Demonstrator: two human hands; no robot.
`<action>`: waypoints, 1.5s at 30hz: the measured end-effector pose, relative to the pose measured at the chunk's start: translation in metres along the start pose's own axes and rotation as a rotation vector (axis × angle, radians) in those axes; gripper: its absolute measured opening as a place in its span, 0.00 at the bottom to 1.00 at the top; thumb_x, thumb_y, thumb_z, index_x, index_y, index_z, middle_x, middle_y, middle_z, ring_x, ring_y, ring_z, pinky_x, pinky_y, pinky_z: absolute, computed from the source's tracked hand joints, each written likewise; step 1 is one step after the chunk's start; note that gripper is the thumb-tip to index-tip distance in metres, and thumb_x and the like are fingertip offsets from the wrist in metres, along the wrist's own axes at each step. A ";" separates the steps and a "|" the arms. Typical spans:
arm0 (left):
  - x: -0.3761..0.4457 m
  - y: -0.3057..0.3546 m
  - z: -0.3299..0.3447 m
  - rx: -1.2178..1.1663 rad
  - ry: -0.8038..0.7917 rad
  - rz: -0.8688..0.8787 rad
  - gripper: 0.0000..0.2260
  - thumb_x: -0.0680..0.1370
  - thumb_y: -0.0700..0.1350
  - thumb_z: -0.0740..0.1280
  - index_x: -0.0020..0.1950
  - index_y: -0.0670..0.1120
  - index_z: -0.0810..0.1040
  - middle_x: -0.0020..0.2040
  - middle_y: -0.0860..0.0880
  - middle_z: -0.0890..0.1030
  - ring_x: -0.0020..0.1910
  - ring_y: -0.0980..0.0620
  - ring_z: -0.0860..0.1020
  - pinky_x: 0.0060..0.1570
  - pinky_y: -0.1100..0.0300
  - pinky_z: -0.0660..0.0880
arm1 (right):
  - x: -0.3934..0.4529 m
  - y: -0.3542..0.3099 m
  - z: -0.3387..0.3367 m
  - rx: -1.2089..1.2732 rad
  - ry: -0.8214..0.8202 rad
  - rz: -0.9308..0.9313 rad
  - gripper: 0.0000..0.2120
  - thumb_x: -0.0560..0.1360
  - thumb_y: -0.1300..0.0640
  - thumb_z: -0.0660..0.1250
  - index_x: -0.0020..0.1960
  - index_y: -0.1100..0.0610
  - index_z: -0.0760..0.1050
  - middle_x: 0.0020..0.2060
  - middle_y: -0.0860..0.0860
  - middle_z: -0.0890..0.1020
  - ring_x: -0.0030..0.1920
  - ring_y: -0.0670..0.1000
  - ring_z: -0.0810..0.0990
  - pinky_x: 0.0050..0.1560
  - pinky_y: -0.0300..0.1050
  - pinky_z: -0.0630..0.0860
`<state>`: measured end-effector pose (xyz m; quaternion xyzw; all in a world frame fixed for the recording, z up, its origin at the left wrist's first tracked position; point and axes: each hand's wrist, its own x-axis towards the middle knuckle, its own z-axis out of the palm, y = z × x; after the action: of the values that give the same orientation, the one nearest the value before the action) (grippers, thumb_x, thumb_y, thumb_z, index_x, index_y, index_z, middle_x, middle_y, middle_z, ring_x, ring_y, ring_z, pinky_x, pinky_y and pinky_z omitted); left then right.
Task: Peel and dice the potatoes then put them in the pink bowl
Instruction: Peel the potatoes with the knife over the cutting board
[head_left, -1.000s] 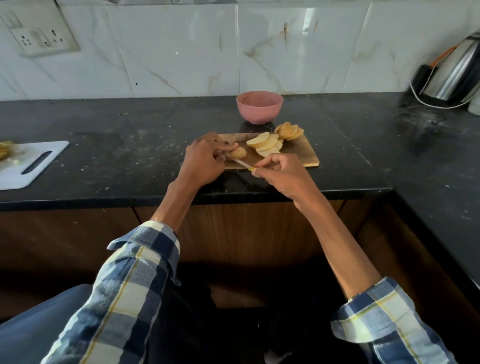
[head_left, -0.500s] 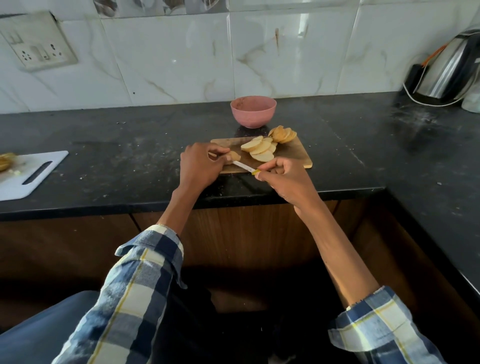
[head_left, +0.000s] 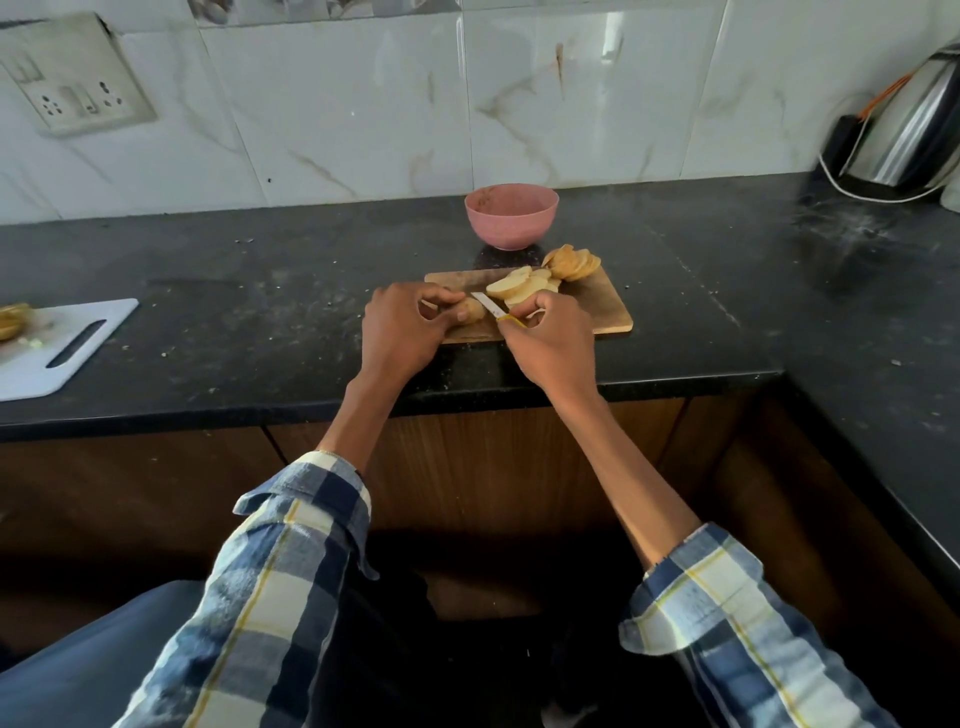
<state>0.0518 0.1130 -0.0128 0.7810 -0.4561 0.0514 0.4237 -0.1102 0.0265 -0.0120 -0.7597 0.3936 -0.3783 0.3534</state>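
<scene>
Head view, the only one I've got. My left hand (head_left: 402, 332) is curled over the last potato stub (head_left: 471, 310) at the near-left corner of the wooden board (head_left: 605, 306), fingertips and thumb pinching it down. My right hand (head_left: 551, 343) is wrapped tight round the yellow handle of the small knife (head_left: 491, 306), blade angled toward the stub and sitting right beside my left fingertips — can't tell if the edge is already in the potato or just touching it.

Sliced rounds (head_left: 522, 287) are fanned mid-board, w/ a second pile (head_left: 574, 261) at the far-right corner, partly hanging past the edge. The pink bowl (head_left: 511, 215) stands just behind the board on the black counter (head_left: 260, 291), and I see nothing in it, though its floor is partly out of sight.

Risks as I judge them:
- Stub is small and rounded, so it could roll or squirt out under blade pressure — then the knife goes into my thumb or index tip.
- Board sits close to the counter's front edge; a hard push could skid it toward me.
- Far pile may tip off onto the gritty counter if the board gets bumped.
- Everything's only in rounds so far, not dice — stacking too many slippery slices to cut strips invites another slip.
</scene>
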 end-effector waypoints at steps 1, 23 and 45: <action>0.000 0.000 0.000 0.000 -0.003 -0.001 0.11 0.75 0.55 0.78 0.56 0.56 0.88 0.52 0.58 0.87 0.44 0.64 0.82 0.44 0.72 0.71 | 0.002 -0.001 0.002 -0.018 0.006 0.000 0.06 0.74 0.52 0.75 0.50 0.51 0.81 0.41 0.44 0.83 0.43 0.45 0.81 0.38 0.42 0.76; 0.010 0.015 0.001 0.093 -0.009 0.000 0.06 0.75 0.46 0.78 0.51 0.53 0.89 0.47 0.56 0.87 0.44 0.58 0.81 0.53 0.55 0.80 | 0.007 -0.014 0.013 -0.038 0.018 0.092 0.05 0.74 0.53 0.77 0.44 0.52 0.82 0.38 0.46 0.83 0.39 0.45 0.82 0.33 0.38 0.73; 0.010 0.013 0.003 0.147 -0.002 0.031 0.06 0.75 0.43 0.77 0.50 0.52 0.89 0.47 0.53 0.87 0.46 0.53 0.83 0.53 0.49 0.82 | 0.007 -0.013 0.017 -0.029 -0.020 0.085 0.08 0.74 0.52 0.78 0.49 0.53 0.82 0.41 0.46 0.82 0.41 0.43 0.81 0.33 0.36 0.71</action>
<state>0.0468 0.1014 -0.0015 0.8029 -0.4636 0.0906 0.3638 -0.0885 0.0303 -0.0074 -0.7509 0.4276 -0.3495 0.3620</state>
